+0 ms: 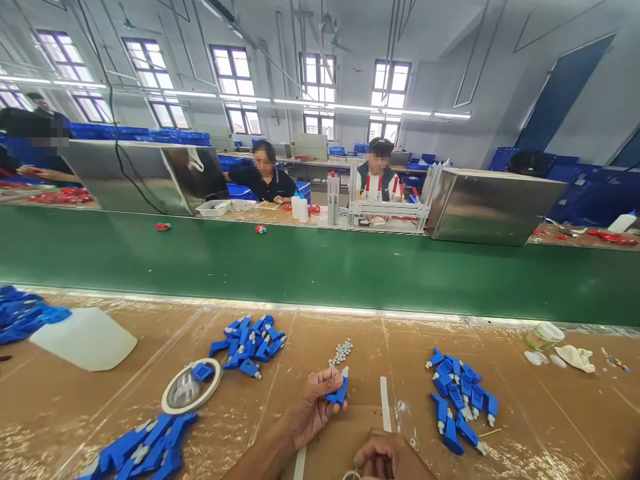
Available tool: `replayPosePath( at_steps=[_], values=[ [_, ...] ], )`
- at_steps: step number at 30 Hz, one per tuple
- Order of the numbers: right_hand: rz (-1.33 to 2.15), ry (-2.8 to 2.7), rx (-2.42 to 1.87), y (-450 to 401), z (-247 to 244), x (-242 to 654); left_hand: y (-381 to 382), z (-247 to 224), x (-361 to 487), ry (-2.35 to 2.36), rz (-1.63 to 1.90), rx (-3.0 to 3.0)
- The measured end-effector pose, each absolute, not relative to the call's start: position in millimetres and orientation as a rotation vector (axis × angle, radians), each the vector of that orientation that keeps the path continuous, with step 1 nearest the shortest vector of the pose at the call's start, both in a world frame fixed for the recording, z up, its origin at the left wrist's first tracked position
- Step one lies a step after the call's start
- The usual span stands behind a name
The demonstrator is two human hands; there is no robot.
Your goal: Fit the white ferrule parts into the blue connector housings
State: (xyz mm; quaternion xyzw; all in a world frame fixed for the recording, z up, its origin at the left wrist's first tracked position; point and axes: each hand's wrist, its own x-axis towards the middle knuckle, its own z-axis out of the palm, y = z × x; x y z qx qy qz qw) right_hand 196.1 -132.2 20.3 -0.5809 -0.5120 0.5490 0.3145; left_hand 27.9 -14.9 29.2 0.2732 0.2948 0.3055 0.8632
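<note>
My left hand [320, 400] is closed around a blue plastic part [338, 395] with a pale grey tip pointing up. Low in the view, my right hand [385, 455] has its fingers curled; a thin pale curved edge shows below them at the frame border, and what they hold is hidden. Just beyond my left hand lies a small heap of little grey pieces [341, 351]. Similar blue parts form a pile [255, 343] to the left, another pile [463, 393] to the right, and a row [145, 448] at the near left.
A round white-rimmed dish [167, 404] holds one blue part. Left of it lies a translucent white container [87, 340]. A green conveyor belt [320, 267] runs across, with metal boxes and several people beyond. At right are a jar [545, 335] and a crumpled cloth [577, 358].
</note>
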Motion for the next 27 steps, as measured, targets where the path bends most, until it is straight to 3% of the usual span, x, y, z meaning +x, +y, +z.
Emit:
replayPosePath(
  at_steps=[11,22,27],
  values=[
    [1.291,-1.469,-1.597,-130.6,41.8,184.2,-20.5,15.8,30.2,0.578,0.574,0.567],
    [0.864,-1.868,-1.506,-139.3,35.0,184.4,-23.8,11.5,28.4,0.529,0.606,0.503],
    [1.020,-1.827,-1.541,-140.0,39.2,181.3,-26.2,12.6,27.4,0.524,0.617,0.489]
  ],
)
